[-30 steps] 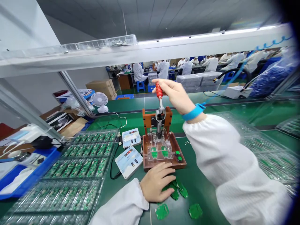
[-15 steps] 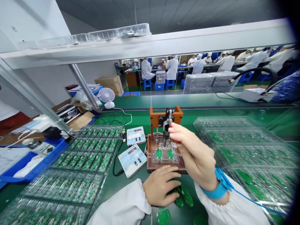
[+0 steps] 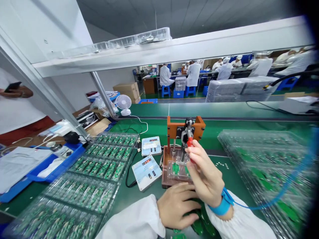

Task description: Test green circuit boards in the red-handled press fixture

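While gripped, red lever (image 3: 190, 142) between meters (image 3: 147, 167) and trays (image 3: 251, 149).

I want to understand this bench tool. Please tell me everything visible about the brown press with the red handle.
The press stands upright on the green bench, beside two small meters. It has a reddish-brown base and top frame that look like wood or laminate, metal posts and a dark lever mechanism. A clear plate on the base covers two green boards. The right hand grips the red handle, which is lowered. The left hand rests just before the base.
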Tool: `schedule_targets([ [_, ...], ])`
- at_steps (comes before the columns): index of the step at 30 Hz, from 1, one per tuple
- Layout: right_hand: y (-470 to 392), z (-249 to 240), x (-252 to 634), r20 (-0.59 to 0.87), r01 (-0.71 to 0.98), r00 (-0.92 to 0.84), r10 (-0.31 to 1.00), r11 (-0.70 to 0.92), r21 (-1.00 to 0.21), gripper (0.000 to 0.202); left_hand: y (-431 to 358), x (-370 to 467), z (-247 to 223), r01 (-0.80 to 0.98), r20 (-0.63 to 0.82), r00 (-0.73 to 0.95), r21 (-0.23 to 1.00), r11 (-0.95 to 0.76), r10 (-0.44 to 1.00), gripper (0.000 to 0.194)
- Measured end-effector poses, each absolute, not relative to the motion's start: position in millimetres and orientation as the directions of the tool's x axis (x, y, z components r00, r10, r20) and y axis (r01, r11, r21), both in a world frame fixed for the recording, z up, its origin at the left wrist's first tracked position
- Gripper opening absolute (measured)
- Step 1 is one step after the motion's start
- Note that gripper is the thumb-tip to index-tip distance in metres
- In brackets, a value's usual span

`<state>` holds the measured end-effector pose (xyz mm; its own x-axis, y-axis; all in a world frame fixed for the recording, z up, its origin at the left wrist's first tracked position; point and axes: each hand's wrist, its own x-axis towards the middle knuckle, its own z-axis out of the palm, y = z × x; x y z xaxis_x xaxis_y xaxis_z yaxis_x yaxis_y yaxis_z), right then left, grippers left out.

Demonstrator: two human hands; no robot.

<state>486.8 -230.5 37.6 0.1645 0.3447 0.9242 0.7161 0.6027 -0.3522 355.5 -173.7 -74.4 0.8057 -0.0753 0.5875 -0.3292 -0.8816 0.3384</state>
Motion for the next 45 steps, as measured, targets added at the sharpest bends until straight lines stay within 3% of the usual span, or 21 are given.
schedule_targets([
  [3,-229.8,35.4,484.1,0.928,0.714,0.174,0.330,0.606,-0.350,0.071,-174.4,354.1,-64.9,-0.341,0.582,0.813,0.459,-0.820,-0.013,0.031],
  [6,-228.9,34.8,481.9,0.930,0.717,0.198,0.310,0.601,-0.353,0.073,-165.5,343.5,-36.8,-0.319,0.481,0.875,0.654,-0.686,0.051,0.033],
  [9,-227.7,34.7,480.5,0.934,0.723,0.195,0.300,0.599,-0.344,0.074,-136.8,325.6,-1.1,-0.203,0.330,0.937,0.779,-0.593,0.113,0.030],
  [11,-226.8,35.0,480.1,0.937,0.725,0.182,0.297,0.604,-0.332,0.074,-107.0,314.7,14.9,-0.046,0.236,0.943,0.791,-0.610,0.235,0.027],
  [14,-226.3,36.2,479.8,0.939,0.722,0.177,0.297,0.609,-0.328,0.075,-59.1,306.6,18.1,0.263,0.145,0.884,0.631,-0.730,0.444,0.023],
  [18,-227.2,37.9,480.0,0.942,0.728,0.168,0.290,0.608,-0.317,0.075,-20.4,308.9,3.5,0.568,-0.154,0.822,0.279,-0.774,0.548,0.099],
  [21,-227.8,37.8,480.9,0.942,0.730,0.160,0.296,0.607,-0.315,0.075,-13.9,312.2,-1.3,0.591,-0.311,0.794,0.191,-0.783,0.523,0.116],
  [28,-227.3,35.4,481.1,0.939,0.730,0.167,0.302,0.602,-0.324,0.075,-10.9,314.5,-4.2,0.577,-0.376,0.788,0.177,-0.797,0.487,0.129],
  [35,-228.3,35.5,480.8,0.939,0.726,0.165,0.302,0.607,-0.323,0.075,-9.2,318.1,-8.6,0.584,-0.444,0.752,0.106,-0.805,0.487,0.129],
  [45,-227.8,35.2,480.3,0.933,0.729,0.172,0.315,0.596,-0.336,0.073,-9.1,302.1,3.9,0.634,-0.394,0.749,0.190,-0.750,0.533,0.130],
])
